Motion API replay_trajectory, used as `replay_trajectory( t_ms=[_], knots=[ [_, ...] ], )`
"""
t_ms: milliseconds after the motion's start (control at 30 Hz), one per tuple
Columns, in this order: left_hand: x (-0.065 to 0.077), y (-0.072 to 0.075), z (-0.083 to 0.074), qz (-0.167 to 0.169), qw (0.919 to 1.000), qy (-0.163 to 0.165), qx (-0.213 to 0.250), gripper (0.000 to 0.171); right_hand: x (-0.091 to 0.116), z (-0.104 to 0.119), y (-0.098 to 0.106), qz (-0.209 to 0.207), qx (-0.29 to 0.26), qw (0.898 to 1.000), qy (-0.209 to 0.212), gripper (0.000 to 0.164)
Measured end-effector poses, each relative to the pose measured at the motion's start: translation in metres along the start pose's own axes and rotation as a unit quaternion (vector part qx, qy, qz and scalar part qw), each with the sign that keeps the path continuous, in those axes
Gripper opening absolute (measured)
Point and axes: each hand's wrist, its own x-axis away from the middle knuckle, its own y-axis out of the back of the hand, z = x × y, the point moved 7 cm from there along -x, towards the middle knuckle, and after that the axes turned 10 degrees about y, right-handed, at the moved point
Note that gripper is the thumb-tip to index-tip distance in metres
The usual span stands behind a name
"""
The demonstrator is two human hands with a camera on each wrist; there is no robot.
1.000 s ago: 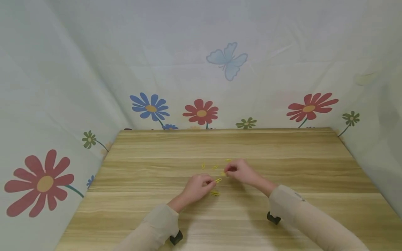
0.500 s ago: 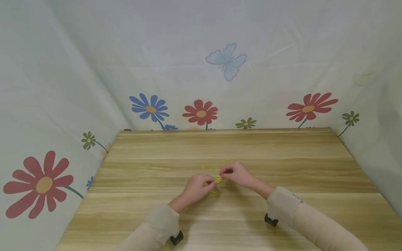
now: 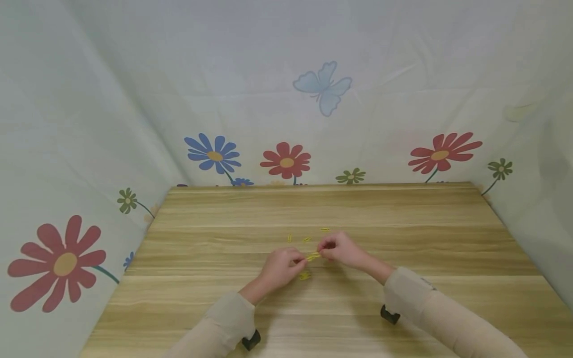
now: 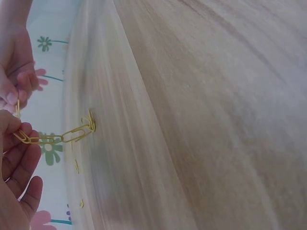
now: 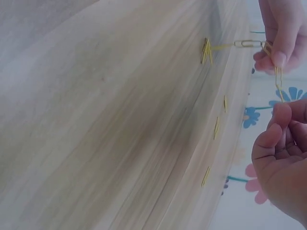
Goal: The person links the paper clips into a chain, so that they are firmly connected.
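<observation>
My left hand (image 3: 281, 268) pinches a yellow paper clip (image 3: 311, 258) between thumb and forefinger above the table. From those fingers a chain of linked paper clips (image 4: 52, 139) hangs down, its lower end bunched on the wood (image 3: 305, 275). Just to the right, my right hand (image 3: 343, 249) pinches another paper clip (image 5: 279, 92) by its end. In the right wrist view that clip meets the one at my left fingertips (image 5: 280, 59); whether they are hooked together I cannot tell. The remaining fingers of my left hand (image 4: 19, 177) are loosely bent.
Three loose paper clips lie beyond my hands: one left (image 3: 289, 238), one central (image 3: 307, 239), one farther right (image 3: 325, 229). The wooden table (image 3: 215, 214) ends at a white cloth backdrop (image 3: 250, 99) printed with flowers and a butterfly.
The right hand has brought its paper clip left against the one in the left hand, then drawn back slightly to the right. My left hand has stayed nearly still.
</observation>
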Motion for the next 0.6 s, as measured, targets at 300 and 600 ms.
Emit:
replay_trajectory(
  t_ms=[300, 600],
  knots=[
    [0.000, -0.002, 0.006, 0.006, 1.0000, 0.006, -0.001, 0.016, 0.002, -0.006, 0.002, 0.007, 0.003, 1.000, -0.011, 0.010],
    [0.002, -0.007, 0.012, 0.017, 0.9998, 0.000, 0.010, 0.016, 0.002, 0.002, 0.002, 0.008, 0.006, 1.000, -0.006, 0.009]
  ],
)
